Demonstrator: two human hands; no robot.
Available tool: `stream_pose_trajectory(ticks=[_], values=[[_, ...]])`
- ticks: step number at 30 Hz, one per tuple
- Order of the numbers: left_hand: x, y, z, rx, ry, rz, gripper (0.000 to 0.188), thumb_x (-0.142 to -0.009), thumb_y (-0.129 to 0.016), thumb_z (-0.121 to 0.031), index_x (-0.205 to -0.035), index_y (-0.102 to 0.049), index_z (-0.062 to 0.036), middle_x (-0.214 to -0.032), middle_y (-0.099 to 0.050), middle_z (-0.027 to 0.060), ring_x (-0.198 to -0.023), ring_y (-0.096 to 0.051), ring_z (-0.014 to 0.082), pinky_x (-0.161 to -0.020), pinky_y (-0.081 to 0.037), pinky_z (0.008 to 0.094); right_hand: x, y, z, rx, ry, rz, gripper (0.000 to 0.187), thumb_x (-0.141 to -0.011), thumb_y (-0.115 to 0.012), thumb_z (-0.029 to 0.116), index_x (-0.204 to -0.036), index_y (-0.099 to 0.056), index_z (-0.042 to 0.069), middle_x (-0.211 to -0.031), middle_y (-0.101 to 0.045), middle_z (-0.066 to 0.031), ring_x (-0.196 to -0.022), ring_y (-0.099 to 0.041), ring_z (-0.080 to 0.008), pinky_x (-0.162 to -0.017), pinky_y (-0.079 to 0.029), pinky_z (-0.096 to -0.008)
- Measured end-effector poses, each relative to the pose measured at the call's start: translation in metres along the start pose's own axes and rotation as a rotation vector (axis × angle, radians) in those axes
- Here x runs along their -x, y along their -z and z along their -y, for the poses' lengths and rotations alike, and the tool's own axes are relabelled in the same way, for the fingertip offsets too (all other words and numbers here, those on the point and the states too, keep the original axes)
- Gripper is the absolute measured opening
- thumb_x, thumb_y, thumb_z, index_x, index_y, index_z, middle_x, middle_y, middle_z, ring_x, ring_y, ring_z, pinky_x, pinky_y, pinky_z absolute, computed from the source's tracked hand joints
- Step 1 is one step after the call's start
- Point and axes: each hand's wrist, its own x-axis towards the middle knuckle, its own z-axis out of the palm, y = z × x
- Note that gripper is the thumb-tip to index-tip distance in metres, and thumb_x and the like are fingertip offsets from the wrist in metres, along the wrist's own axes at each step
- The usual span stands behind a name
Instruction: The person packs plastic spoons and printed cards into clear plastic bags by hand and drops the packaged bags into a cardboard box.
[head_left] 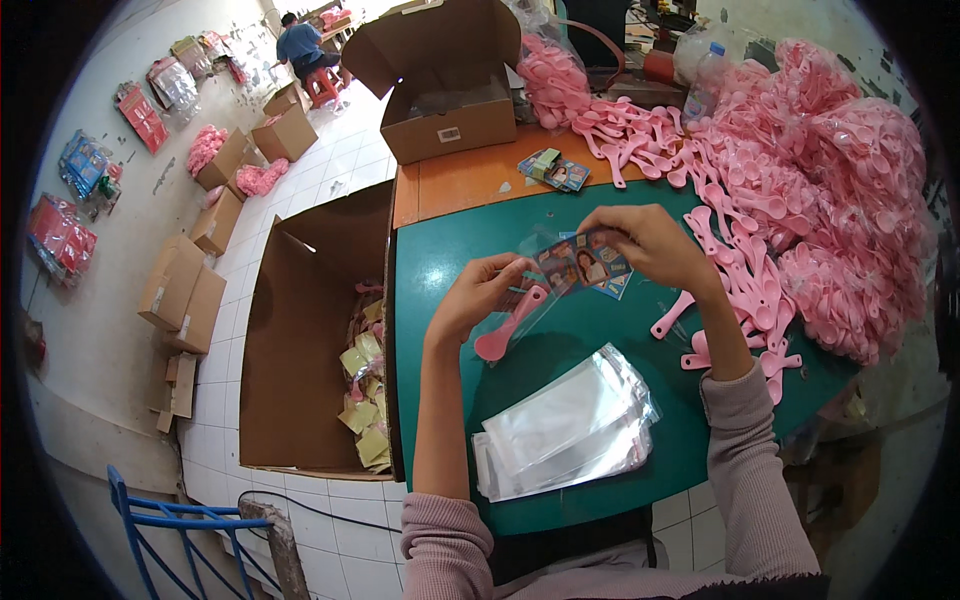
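Observation:
Over the green table [440,250], my left hand [478,290] pinches a clear plastic bag [545,306] with a pink measuring spoon [512,325] inside, its bowl toward the lower left. My right hand [655,243] grips a printed card [588,262] at the upper right end of the bag; the card looks partly within the bag, though I cannot tell how far. Beneath it lie more blue printed cards [614,287]. A stack of flat clear bags [565,420] rests nearer to me. Loose pink spoons [745,275] are scattered right of my right hand.
Large plastic sacks of pink spoons [845,190] fill the right side. A deep cardboard box [300,400] with packed pieces [370,390] stands left of the table. Behind are an open carton [450,130] and a card bundle [555,170]. A person [300,45] sits far off.

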Motion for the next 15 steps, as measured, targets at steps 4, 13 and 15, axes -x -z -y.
stream_pose_trajectory(ticks=[4, 13, 15], values=[[-0.001, -0.002, 0.004, -0.067, 0.049, 0.028, 0.032, -0.09, -0.048, -0.028, -0.102, -0.058, -0.0006, -0.084, -0.063, 0.0081, -0.073, -0.06, 0.0109, -0.066, -0.05, 0.0226, 0.001, 0.002, 0.002, -0.019, -0.026, 0.097, 0.016, -0.079, -0.053, 0.005, -0.094, -0.059, 0.002, -0.078, -0.061, -0.0135, -0.066, -0.059, -0.0226, -0.063, -0.045, -0.029], [-0.003, 0.0, 0.003, -0.028, 0.04, 0.104, 0.032, -0.09, -0.047, -0.027, -0.105, -0.057, 0.0001, -0.087, -0.063, 0.0077, -0.075, -0.061, 0.0117, -0.068, -0.05, 0.024, 0.001, 0.011, 0.005, -0.068, -0.039, 0.049, 0.015, -0.08, -0.054, 0.005, -0.094, -0.059, 0.002, -0.078, -0.062, -0.0127, -0.067, -0.059, -0.0191, -0.064, -0.045, -0.0283], [-0.003, -0.003, 0.001, -0.072, 0.06, 0.074, 0.032, -0.09, -0.048, -0.027, -0.104, -0.057, 0.0003, -0.088, -0.063, 0.0068, -0.076, -0.061, 0.0115, -0.069, -0.05, 0.0244, 0.001, 0.011, 0.006, -0.007, -0.047, 0.088, 0.016, -0.08, -0.054, 0.004, -0.094, -0.059, 0.002, -0.077, -0.061, -0.0126, -0.067, -0.059, -0.0192, -0.064, -0.046, -0.0286]])
